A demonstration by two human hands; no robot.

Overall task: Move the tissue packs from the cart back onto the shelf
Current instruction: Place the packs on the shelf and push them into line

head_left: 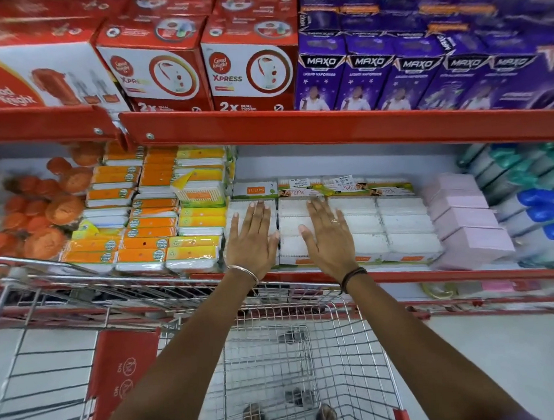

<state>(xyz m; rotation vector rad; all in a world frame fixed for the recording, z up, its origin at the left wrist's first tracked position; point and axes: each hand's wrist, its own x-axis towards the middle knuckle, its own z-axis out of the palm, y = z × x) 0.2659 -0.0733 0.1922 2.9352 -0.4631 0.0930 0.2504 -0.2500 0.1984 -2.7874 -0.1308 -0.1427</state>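
Note:
White tissue packs [380, 223] lie in flat stacks on the red shelf [403, 275], in the middle bay. My left hand [253, 235] rests flat on the leftmost stack, fingers spread, holding nothing. My right hand [327, 236] lies flat on the neighbouring stack, also spread and holding nothing. The wire cart [272, 366] stands below my arms, against the shelf front. No tissue pack shows in its basket; through the mesh I see only the floor and my feet.
Orange and yellow packs [146, 217] fill the shelf to the left, pink boxes [464, 218] and blue-capped bottles [541, 206] to the right. An upper red shelf rail [329, 125] carries red and purple boxes overhead. A red flap [124, 381] hangs in the cart.

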